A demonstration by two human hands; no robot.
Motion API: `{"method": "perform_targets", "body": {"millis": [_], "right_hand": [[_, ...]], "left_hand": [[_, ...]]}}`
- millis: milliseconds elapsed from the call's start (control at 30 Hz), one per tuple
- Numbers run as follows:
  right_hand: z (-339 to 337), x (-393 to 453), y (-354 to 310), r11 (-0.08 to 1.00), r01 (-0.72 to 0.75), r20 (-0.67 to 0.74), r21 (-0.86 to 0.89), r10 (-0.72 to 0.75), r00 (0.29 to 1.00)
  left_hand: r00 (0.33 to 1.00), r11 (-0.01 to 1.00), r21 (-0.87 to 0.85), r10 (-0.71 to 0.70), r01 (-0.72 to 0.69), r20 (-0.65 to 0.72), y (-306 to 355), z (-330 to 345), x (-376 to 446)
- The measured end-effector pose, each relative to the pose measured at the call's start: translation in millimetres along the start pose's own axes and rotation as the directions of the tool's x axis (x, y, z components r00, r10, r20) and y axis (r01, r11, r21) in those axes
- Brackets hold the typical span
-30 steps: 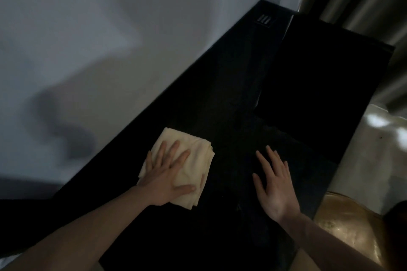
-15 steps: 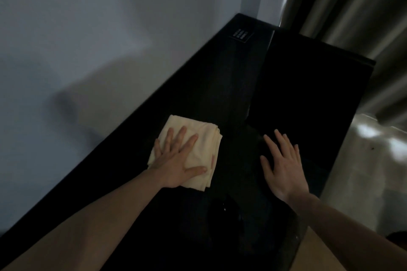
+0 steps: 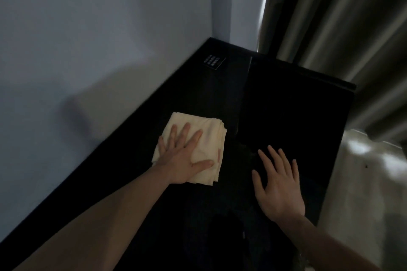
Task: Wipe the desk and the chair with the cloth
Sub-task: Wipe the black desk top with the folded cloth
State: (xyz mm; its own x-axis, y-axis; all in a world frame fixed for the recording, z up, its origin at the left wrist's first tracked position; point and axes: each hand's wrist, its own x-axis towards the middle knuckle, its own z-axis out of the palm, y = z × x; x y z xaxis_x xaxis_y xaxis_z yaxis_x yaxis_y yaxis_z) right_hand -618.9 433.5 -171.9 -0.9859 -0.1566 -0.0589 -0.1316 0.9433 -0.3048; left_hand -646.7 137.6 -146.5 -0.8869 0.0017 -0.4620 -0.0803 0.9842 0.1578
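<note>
- Left hand (image 3: 184,156) flat, fingers spread, pressing on folded cream cloth (image 3: 211,136); nothing gripped
- Cloth lies on black desk (image 3: 198,99), near the wall-side edge
- Right hand (image 3: 278,185) flat on desk, fingers straight, just beside cloth; holds nothing
- Small button panel (image 3: 214,61) at far corner; grey wall (image 3: 99,39) on left; curtain (image 3: 343,17) beyond; pale floor (image 3: 363,182) on right
</note>
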Motion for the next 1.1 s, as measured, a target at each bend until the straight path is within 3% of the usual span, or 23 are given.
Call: {"method": "perform_targets", "body": {"millis": [733,933,1100], "right_hand": [[6.8,5.5,1.2,1.000,0.005,0.003,0.029,-0.005,1.000],[11.5,6.1,5.3,0.999,0.020,-0.017,0.042,-0.019,1.000],[0.1,3.9,0.3,0.999,0.023,0.038,0.045,-0.025,0.999]], "left_hand": [[0.987,0.996,0.009,0.086,-0.085,-0.138,145.6,-92.1,236.4],[0.978,0.994,0.009,0.113,-0.113,-0.176,159.1,-105.7,264.8],[0.980,0.994,0.004,0.109,-0.110,-0.168,157.5,-100.0,242.5]]}}
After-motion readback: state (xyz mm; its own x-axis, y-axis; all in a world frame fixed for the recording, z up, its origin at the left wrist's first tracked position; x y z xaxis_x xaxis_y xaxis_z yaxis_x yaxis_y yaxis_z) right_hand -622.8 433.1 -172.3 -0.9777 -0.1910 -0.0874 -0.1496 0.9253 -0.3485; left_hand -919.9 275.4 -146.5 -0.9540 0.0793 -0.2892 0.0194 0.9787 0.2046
